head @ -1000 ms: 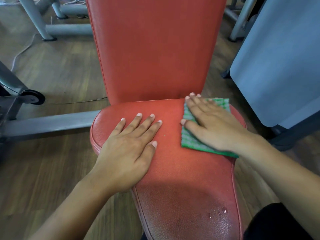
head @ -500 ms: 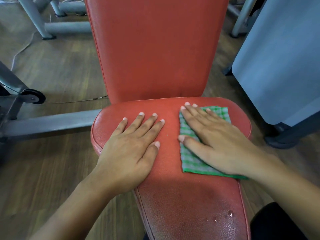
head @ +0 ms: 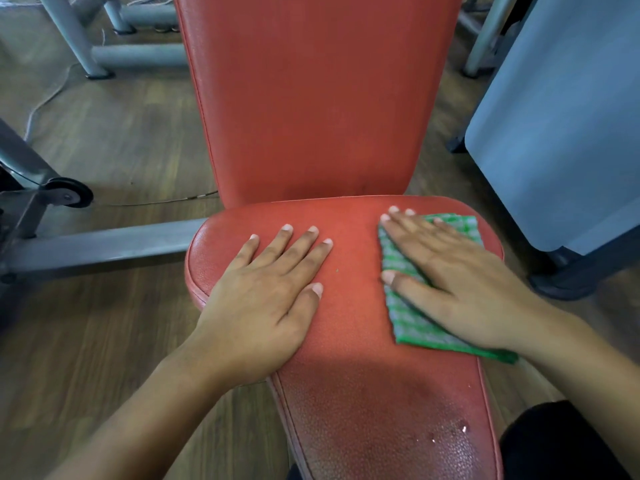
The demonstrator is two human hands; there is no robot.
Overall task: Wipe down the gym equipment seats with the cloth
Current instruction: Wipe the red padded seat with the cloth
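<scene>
A red padded seat (head: 349, 341) with an upright red backrest (head: 311, 98) fills the middle of the view. A folded green checked cloth (head: 412, 323) lies flat on the seat's right side. My right hand (head: 460, 278) presses on the cloth with straight, spread fingers pointing toward the backrest. Flat on the bare left part of the seat rests my left hand (head: 266, 299), fingers straight and holding nothing. A few water drops (head: 457, 431) sit on the darker near part of the seat.
A grey metal frame bar (head: 104, 244) runs left from the seat over a wooden floor. A small black wheel (head: 69, 194) is at the left. A grey-blue panel (head: 561, 126) stands close on the right. More grey machine legs (head: 79, 39) stand at the back left.
My right hand slid the cloth toward me and slightly left, then back toward the backrest. My left hand has stayed flat in place.
</scene>
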